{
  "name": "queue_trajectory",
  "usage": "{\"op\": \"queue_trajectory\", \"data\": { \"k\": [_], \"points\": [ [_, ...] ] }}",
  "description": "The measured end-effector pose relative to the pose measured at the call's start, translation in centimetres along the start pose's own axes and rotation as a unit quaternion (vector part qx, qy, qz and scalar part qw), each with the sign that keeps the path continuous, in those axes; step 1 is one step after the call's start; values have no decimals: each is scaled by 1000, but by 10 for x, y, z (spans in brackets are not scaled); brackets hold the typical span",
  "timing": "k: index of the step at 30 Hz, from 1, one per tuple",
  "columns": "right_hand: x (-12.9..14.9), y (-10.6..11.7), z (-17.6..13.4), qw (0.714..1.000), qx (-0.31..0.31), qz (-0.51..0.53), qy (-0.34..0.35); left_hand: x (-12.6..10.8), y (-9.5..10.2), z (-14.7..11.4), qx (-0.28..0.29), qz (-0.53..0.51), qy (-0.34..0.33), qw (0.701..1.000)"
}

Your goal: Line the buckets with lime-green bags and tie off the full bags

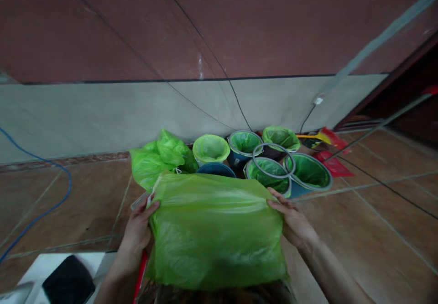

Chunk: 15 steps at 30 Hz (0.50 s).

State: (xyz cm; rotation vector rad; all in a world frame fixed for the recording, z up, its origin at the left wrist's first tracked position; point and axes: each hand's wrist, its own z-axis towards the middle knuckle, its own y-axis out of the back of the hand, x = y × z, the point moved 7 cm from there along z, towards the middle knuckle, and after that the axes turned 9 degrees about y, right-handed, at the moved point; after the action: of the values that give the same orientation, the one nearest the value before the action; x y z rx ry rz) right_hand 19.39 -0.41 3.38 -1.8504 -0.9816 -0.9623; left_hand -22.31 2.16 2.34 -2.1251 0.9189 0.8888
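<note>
A light green plastic bin bag (pixel 215 231) is stretched flat between my two hands in the lower middle of the view. My left hand (pixel 140 219) pinches its upper left edge, and my right hand (pixel 289 215) grips its upper right edge. Just beyond the bag stands a blue bin (pixel 216 169), partly covered by it. Behind are several bins lined with green bags, among them a pale one (pixel 211 149) and a blue one (pixel 310 171). A grey ring (pixel 273 160) lies across the rims of the bins on the right.
Bunched green bags (pixel 160 155) lie left of the bins against the wall. Red dustpans (pixel 333 163) and a long handle (pixel 379 123) are at the right. A blue hose (pixel 66 190) crosses the floor at left, near a white surface with a black object (pixel 69 281).
</note>
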Motion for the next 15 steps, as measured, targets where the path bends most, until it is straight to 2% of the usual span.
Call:
{"op": "queue_trajectory", "data": {
  "k": [4, 9, 13, 15],
  "points": [
    [44, 7, 2, 998, 25, 23, 57, -22, -6, -6, 49, -13, -16, 999],
    [104, 8, -2, 983, 64, -57, 159, -69, -38, -24, 136, 31, -63, 988],
    [162, -13, -2, 933, 130, -214, 258, -134, -77, -32, 185, 49, -151, 970],
    [190, -20, -7, 896, 130, -276, 324, -165, -93, -37, 206, 56, -212, 954]
  ]
}}
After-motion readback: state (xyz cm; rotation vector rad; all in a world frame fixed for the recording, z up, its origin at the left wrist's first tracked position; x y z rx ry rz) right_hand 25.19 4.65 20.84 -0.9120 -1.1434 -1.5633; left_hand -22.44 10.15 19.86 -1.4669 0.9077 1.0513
